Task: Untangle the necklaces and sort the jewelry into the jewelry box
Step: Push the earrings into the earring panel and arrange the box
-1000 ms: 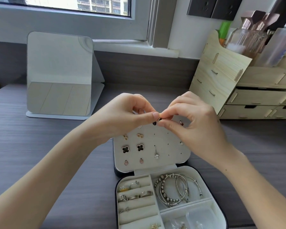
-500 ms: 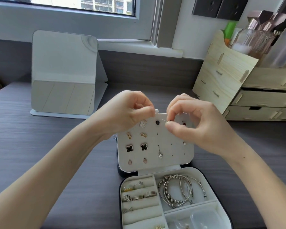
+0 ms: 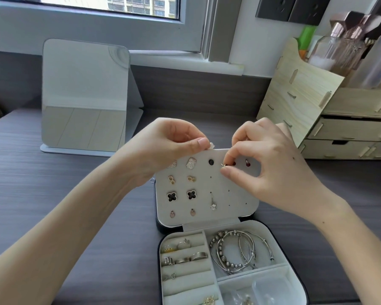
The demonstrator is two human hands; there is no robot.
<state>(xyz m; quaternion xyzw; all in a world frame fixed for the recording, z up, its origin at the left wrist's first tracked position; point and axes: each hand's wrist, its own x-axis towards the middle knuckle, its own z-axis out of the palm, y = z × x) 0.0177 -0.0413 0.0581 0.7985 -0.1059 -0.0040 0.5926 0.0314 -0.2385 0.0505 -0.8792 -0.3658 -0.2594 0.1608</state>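
Right grip point(image 3: 271, 166) lowered, earring point(image 3: 224, 165) now at panel point(image 3: 231, 201)

A rounded rectangular standing mirror point(image 3: 84, 95) leans back on the grey wood-grain desk point(image 3: 53, 183), below a white-framed window point(image 3: 97, 25). Far right, a pale plywood drawer organiser point(image 3: 299, 102) carries a clear brush jar point(image 3: 337, 51).

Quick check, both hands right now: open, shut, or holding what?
Left hand: pinches the top edge of the earring panel.
Right hand: pinches a small earring at the panel.
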